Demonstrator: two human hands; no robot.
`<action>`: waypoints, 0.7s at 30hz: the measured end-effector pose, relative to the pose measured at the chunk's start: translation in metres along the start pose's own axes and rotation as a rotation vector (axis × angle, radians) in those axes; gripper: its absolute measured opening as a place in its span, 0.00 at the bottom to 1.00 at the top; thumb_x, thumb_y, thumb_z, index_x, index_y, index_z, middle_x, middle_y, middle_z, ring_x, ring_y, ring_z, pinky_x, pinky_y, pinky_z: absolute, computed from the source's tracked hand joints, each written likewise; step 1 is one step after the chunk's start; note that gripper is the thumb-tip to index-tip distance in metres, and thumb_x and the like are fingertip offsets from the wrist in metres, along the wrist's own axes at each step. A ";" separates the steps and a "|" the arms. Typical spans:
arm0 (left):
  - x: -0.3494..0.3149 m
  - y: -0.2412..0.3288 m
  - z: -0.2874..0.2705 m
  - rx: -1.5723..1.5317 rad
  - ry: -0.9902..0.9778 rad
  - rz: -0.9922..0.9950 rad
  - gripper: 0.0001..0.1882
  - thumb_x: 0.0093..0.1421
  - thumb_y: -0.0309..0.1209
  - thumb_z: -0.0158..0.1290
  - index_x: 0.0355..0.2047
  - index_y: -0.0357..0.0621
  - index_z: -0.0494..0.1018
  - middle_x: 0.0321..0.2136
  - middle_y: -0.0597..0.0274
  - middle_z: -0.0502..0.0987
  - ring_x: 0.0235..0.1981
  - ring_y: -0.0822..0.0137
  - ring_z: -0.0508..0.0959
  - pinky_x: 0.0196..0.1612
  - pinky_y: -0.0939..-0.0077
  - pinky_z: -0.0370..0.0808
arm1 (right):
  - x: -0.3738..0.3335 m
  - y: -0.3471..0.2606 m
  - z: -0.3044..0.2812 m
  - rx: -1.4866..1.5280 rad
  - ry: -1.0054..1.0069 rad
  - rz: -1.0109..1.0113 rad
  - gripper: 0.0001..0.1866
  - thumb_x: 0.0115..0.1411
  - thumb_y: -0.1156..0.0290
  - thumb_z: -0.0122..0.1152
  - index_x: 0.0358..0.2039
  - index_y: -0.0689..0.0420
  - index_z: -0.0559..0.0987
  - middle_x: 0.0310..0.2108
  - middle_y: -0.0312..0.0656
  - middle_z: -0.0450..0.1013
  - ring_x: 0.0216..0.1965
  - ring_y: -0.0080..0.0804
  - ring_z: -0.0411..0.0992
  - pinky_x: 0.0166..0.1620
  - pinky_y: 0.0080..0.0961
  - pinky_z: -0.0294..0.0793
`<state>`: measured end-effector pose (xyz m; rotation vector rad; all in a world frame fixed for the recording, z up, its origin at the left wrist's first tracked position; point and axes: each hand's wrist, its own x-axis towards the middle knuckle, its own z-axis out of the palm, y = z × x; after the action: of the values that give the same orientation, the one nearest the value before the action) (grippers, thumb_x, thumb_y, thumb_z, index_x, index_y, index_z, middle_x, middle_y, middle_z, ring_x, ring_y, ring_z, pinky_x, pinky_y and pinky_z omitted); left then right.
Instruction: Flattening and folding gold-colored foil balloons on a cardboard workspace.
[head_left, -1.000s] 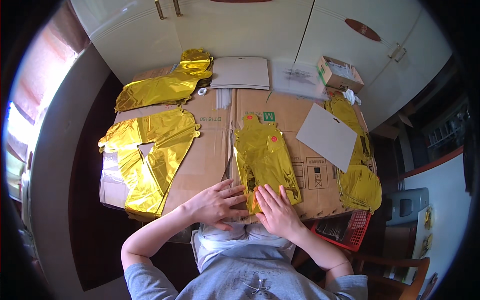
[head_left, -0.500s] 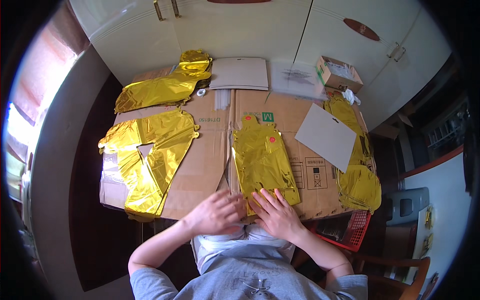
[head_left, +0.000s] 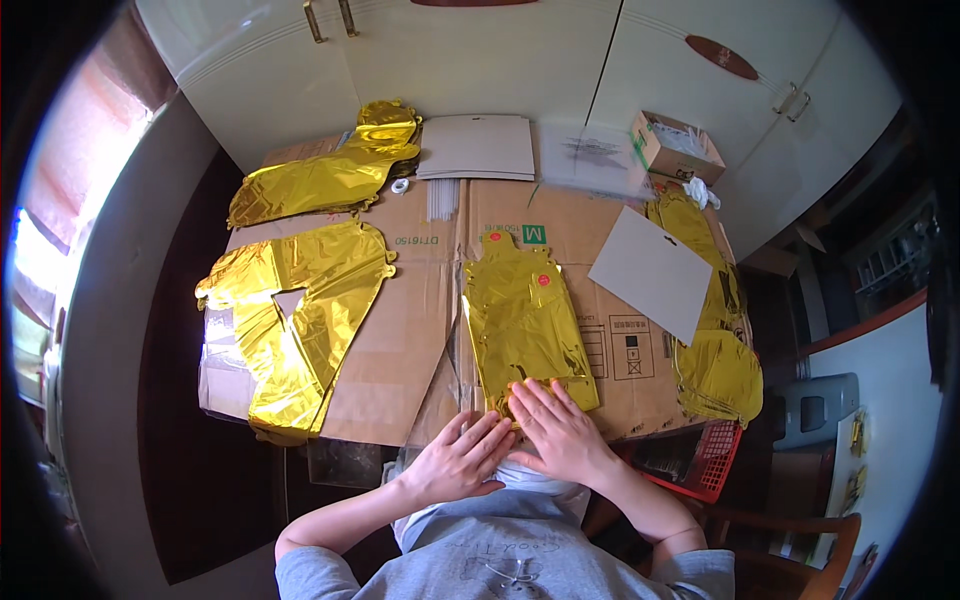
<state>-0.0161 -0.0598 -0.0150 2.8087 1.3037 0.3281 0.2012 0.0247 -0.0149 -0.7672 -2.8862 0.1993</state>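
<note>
A gold foil balloon [head_left: 525, 325], folded into a flat strip with two red round spots near its far end, lies in the middle of the cardboard-covered table. My right hand [head_left: 562, 435] rests flat on its near end, fingers stretched out. Beside it, my left hand [head_left: 462, 458] has its fingers extended, the tips at the balloon's near left corner. Neither hand grips anything. To the left another gold foil balloon [head_left: 345, 290] is spread flat, bent round a small triangular gap.
More gold foil lies stacked at the far left [head_left: 310, 185] and along the right edge [head_left: 715, 370]. A pale card [head_left: 655, 270] partly covers the right foil. Farther back are a card stack [head_left: 476, 150], clear plastic sheets [head_left: 595, 160] and a small box [head_left: 680, 145]. A red basket [head_left: 715, 460] stands below the right edge.
My left hand has come down and toward me, settling at the balloon's near left corner. My right hand stays on the near end, with barely any shift.
</note>
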 end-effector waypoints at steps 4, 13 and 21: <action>-0.002 0.000 -0.001 -0.001 -0.040 -0.025 0.39 0.58 0.56 0.50 0.61 0.41 0.64 0.62 0.54 0.64 0.64 0.54 0.62 0.64 0.49 0.58 | -0.011 0.016 -0.011 -0.019 -0.011 0.069 0.43 0.60 0.40 0.52 0.64 0.64 0.61 0.67 0.50 0.55 0.70 0.44 0.49 0.70 0.46 0.44; -0.001 -0.001 -0.005 0.072 -0.115 -0.099 0.42 0.58 0.61 0.48 0.63 0.43 0.61 0.61 0.52 0.64 0.66 0.58 0.60 0.63 0.47 0.57 | -0.030 0.025 -0.012 0.019 -0.030 0.122 0.46 0.59 0.38 0.52 0.65 0.64 0.60 0.67 0.55 0.53 0.70 0.50 0.47 0.69 0.47 0.46; 0.007 -0.017 -0.014 0.003 -0.114 -0.113 0.41 0.58 0.66 0.42 0.58 0.45 0.65 0.60 0.47 0.64 0.65 0.55 0.61 0.61 0.42 0.56 | -0.019 0.013 -0.026 -0.085 -0.048 0.106 0.43 0.61 0.40 0.50 0.64 0.63 0.61 0.66 0.53 0.55 0.70 0.50 0.48 0.69 0.47 0.45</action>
<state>-0.0277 -0.0445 -0.0023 2.6969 1.4299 0.1596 0.2279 0.0283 0.0061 -0.9446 -2.9171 0.1087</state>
